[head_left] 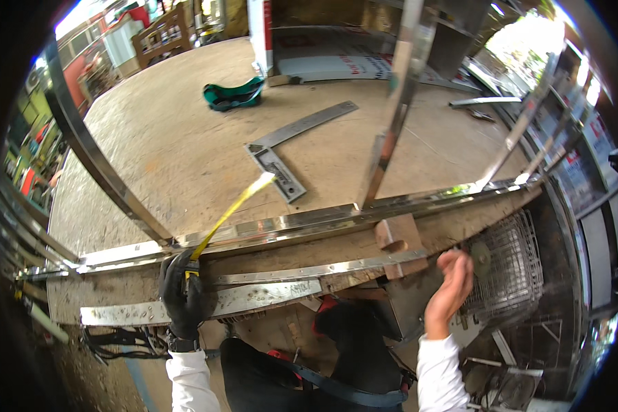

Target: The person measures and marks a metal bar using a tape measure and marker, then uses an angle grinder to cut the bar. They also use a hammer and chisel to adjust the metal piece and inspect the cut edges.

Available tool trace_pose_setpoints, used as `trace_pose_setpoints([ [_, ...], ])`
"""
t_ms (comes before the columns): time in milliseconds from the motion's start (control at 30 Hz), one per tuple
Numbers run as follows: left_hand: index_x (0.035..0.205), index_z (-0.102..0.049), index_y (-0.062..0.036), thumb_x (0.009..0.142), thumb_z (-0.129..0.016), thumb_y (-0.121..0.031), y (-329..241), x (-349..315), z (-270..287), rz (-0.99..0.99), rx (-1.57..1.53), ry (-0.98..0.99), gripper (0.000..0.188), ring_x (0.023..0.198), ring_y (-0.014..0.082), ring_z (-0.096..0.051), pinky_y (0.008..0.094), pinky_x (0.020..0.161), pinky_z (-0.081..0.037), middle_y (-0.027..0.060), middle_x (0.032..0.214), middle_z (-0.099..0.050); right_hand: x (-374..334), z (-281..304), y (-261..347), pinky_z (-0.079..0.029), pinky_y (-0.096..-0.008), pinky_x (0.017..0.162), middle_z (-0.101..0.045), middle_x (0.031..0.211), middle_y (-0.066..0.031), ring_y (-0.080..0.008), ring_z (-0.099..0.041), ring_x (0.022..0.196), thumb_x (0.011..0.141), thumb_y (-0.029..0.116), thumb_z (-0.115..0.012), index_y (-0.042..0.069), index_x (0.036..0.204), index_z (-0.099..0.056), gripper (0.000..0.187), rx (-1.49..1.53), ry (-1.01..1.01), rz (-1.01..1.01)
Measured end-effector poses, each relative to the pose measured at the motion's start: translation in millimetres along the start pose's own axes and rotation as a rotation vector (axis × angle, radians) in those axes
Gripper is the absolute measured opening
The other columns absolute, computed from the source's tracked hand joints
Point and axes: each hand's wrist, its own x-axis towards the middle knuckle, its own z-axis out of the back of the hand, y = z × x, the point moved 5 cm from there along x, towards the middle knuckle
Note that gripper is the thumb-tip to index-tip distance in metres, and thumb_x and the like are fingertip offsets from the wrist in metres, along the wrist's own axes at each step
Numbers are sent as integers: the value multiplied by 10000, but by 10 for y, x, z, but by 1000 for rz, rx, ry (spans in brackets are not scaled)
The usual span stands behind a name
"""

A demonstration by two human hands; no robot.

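The person stands at a wide, worn wooden workbench (185,151) and looks down on it. The left hand (184,295), in a black work glove, is closed around a tape measure case (189,275) at the near edge of the bench; the case is almost fully hidden by the glove, so only a small yellow part shows. From it a yellow tape blade (230,213) runs up and to the right over a long shiny steel bar (302,223) that lies across the bench, and its tip ends just beside a grey steel try square (276,172) lying flat on the wood.

The right hand (452,285) is bare and raised below the bench edge, near a small wooden block (397,233) that sits against the bar. Its fingers are curled, but I cannot tell if they hold something, because the hand is seen from the back.

A second flat steel strip (213,305) passes behind the gloved hand. A wire mesh cage (511,264) stands at the right, partly dark. A green cloth bag (233,95) lies far back on the bench. The lower middle is blocked by the person's dark clothes.
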Motion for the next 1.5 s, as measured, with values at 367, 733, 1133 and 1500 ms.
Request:
trace_pose_setpoints([
  [367, 1511, -457, 29, 1011, -680, -133, 358, -296, -10, 155, -172, -66, 571, 1386, 274, -510, 415, 1157, -410, 184, 1611, -447, -2182, 323, -367, -340, -555, 1216, -346, 1622, -301, -496, -370, 1488, 945, 400, -721, 36, 1521, -500, 716, -925, 1025, 0],
  [733, 1431, -581, 46, 991, -727, -146, 263, -427, 56, 70, 390, 126, 502, 1293, 323, -615, 430, 1120, -457, 201, 1415, -636, -2135, -43, -676, -343, -591, 1162, -407, 1546, -226, -451, -365, 1455, 831, 312, -763, 147, 1383, -634, 590, -1102, 1041, -23],
  [1133, 1431, -555, 74, 1044, -630, -343, 8, -425, 131, 138, 418, 186, 574, 1246, 351, -625, 470, 1087, -479, 222, 1385, -626, -2140, 29, -906, -415, -608, 998, -624, 1176, -239, -507, -547, 1166, 774, 261, -788, 138, 1150, -745, 398, -1085, 1048, -116],
  [1500, 1380, -593, 31, 923, -760, -355, 204, -435, 86, 56, 446, 276, 622, 1169, 369, -649, 479, 1042, -498, 193, 1302, -665, -2849, -1758, -2557, -545, -505, 762, -755, 926, -203, -396, -722, 876, 900, 302, -705, 76, 958, -781, 246, -901, 1701, -156],
])
